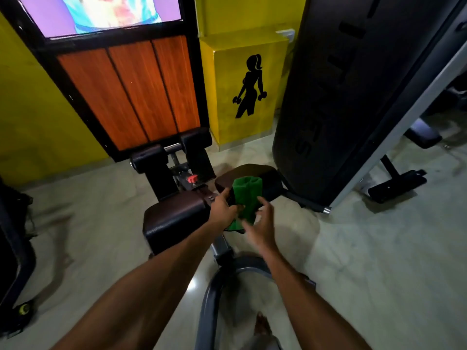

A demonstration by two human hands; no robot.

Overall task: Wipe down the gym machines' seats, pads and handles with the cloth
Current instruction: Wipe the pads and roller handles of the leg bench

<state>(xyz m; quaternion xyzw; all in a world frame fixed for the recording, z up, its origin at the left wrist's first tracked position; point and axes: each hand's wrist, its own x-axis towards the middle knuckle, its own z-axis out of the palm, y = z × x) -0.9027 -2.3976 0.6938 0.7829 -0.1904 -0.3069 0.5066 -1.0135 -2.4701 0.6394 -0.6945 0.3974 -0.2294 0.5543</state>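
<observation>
The left forearm and right forearm are bare, with no sleeve, as are the left hand and right hand. Nearest, a bare foot shows beside a strip of pale grey clothing, too blurred to identify.

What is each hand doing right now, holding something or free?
Left hand: holds the green cloth.
Right hand: open, fingers loose beside the cloth; contact unclear.
</observation>
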